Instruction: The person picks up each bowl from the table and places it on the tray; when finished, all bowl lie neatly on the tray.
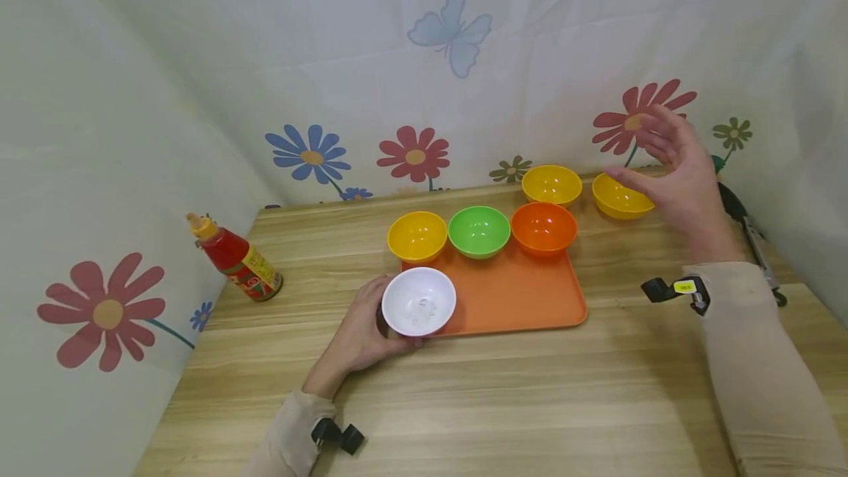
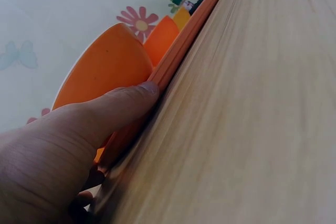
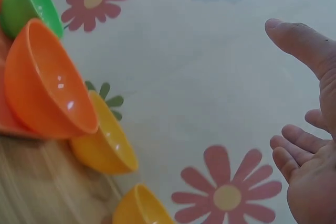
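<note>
My left hand is curled round the left side of a bowl with a white inside; its outer wall looks orange in the left wrist view. The bowl is at the front left corner of an orange tray, and the thumb lies low along its wall, by the tray's edge. The other fingers are mostly hidden. My right hand is raised, holding nothing, fingers spread apart from the thumb, near a yellow bowl at the back right.
Along the tray's back edge stand a yellow bowl, a green bowl and an orange bowl. Behind them is another yellow bowl. A red sauce bottle stands at left. Dark objects lie beyond the right forearm.
</note>
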The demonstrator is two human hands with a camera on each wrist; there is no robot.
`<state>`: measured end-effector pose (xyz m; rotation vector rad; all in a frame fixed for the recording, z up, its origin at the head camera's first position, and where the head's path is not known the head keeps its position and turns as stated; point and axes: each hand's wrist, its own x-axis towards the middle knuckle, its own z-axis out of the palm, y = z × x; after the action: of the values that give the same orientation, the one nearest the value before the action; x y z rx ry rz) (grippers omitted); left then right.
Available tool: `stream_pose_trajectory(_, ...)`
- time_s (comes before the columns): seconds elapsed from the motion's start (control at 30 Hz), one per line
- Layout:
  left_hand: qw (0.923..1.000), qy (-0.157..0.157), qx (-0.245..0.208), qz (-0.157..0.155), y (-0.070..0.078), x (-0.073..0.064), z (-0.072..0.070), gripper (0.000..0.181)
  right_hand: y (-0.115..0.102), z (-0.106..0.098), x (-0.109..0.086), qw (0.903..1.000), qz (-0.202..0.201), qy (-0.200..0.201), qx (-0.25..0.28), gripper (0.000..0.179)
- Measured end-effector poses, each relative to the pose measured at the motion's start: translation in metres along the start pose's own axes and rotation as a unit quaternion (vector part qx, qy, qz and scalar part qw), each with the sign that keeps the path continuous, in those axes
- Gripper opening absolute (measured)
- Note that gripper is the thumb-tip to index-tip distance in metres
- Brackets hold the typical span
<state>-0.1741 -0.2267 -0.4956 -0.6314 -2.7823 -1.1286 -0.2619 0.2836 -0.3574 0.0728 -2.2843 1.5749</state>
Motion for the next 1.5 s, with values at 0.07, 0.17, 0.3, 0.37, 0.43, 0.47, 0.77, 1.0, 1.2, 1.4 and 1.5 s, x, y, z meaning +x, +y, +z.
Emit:
stream_pose_trajectory(0.07,1.0,-0.001,0.001,-0.002,0.0,0.0,0.0,0.106,0.007,-0.002,0.003,0.9999,0.011,0.0,-0.006,0.096)
stream_pose_trajectory(0.17,1.0,-0.002,0.002,-0.003,0.001,0.0,0.0,0.106,0.019,-0.002,0.006,0.9994,0.023,0.002,-0.027,0.1)
stream_pose_trajectory(0.3,1.0,-0.002,0.003,-0.002,0.001,0.0,0.0,0.107,0.035,-0.002,0.007,0.9974,0.045,0.007,-0.057,0.107)
stream_pose_trajectory(0.37,1.0,-0.001,0.003,0.0,0.001,0.0,0.0,0.107,0.042,-0.002,0.007,0.9963,0.058,0.008,-0.063,0.11)
stream_pose_trajectory(0.43,1.0,0.0,0.005,0.003,0.0,0.0,0.0,0.107,0.049,-0.003,0.008,0.9952,0.073,0.006,-0.065,0.113)
stream_pose_trajectory(0.47,1.0,0.0,0.006,0.004,0.0,0.0,0.0,0.107,0.053,-0.003,0.008,0.9947,0.08,0.004,-0.064,0.113)
stream_pose_trajectory(0.77,0.9999,0.001,0.007,0.009,-0.001,0.0,0.0,0.106,0.088,-0.002,0.01,0.9924,0.109,-0.014,-0.056,0.114)
stream_pose_trajectory(1.0,1.0,0.0,0.005,0.004,-0.002,0.001,0.001,0.107,0.108,0.0,0.01,0.9908,0.119,-0.027,-0.059,0.117)
stream_pose_trajectory(1.2,0.9999,-0.008,0.006,-0.008,-0.002,0.001,0.001,0.106,0.12,0.004,0.009,0.9887,0.122,-0.032,-0.081,0.119)
stream_pose_trajectory(1.4,0.9999,-0.008,0.005,-0.008,-0.003,0.001,0.001,0.106,0.131,0.006,0.007,0.9867,0.127,-0.042,-0.093,0.121)
stream_pose_trajectory(1.5,0.9999,-0.009,0.008,-0.008,-0.004,0.002,0.001,0.106,0.134,0.007,0.006,0.9862,0.131,-0.044,-0.092,0.122)
